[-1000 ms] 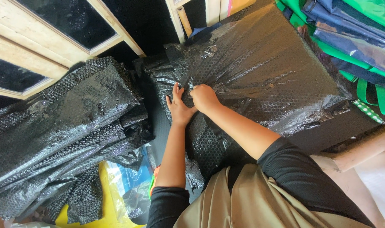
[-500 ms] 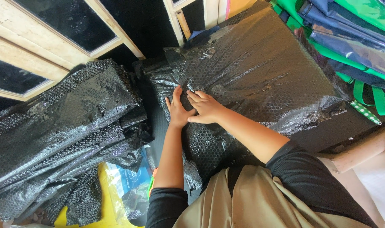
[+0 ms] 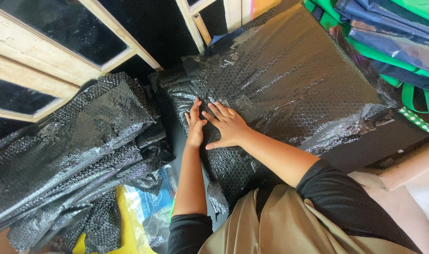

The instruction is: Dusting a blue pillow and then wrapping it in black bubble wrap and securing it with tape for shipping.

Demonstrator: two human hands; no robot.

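Note:
A large flat object wrapped in black bubble wrap lies in front of me, tilted up to the right. My left hand lies flat on its lower left edge, fingers pointing up. My right hand presses flat on the wrap just beside it, fingers spread toward the upper left. Both hands touch the wrap and neither grips anything. A strip of clear tape runs across the wrap just above my fingers.
A heap of loose black bubble wrap lies to the left. Wooden frames with dark glass panes stand at the top left. Green and dark blue bags are stacked at the top right. Yellow and blue plastic shows below.
My right hand has slid down and to the left and flattened out on the wrap, coming to rest beside my left hand, which has barely moved.

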